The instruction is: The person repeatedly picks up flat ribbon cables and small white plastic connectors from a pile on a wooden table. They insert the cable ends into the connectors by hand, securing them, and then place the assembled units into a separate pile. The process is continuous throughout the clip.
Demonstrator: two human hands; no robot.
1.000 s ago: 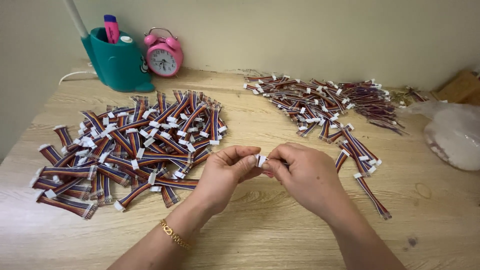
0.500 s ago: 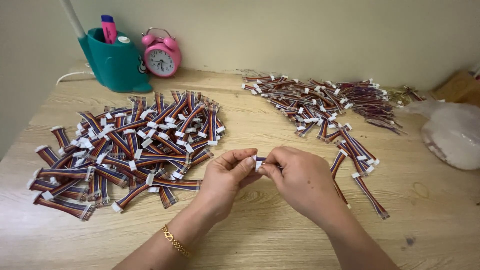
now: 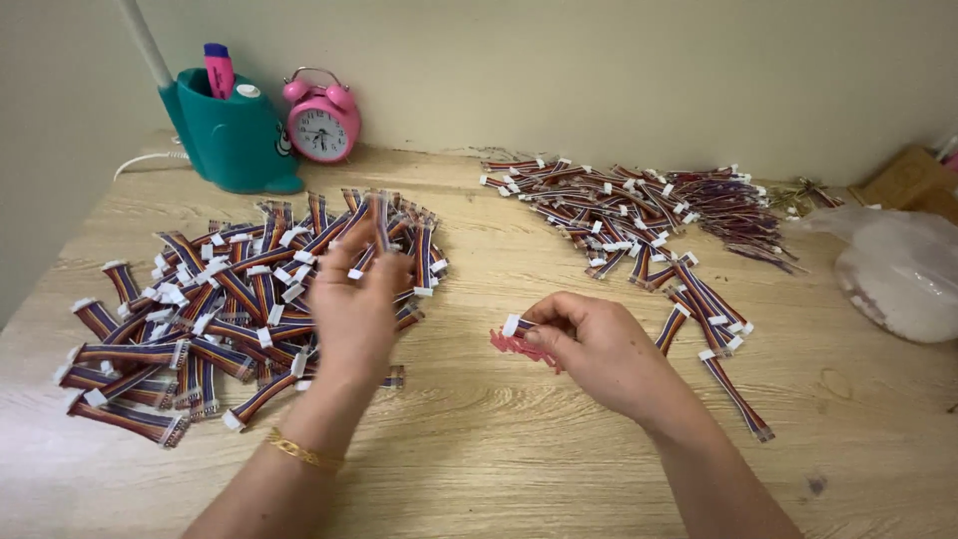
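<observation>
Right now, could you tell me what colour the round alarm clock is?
The twin-bell alarm clock is pink, white-faced; head view.

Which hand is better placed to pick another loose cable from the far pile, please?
Probably the right hand: it lies nearer the loose cable pile, though it pinches a white-plugged cable piece. The left hand is over the finished ribbon-cable pile, holding one.

The wooden desk (image 3: 519,439) bears everything. A heap of short ribbon cables (image 3: 200,309) lies on its left part; a second heap of wire harnesses (image 3: 639,210) lies to the right of that heap and farther back. Behind the left heap stand a pen holder (image 3: 235,140) and, just right of it, an alarm clock (image 3: 321,120). A plastic bag (image 3: 898,274) lies right of the second heap.
</observation>
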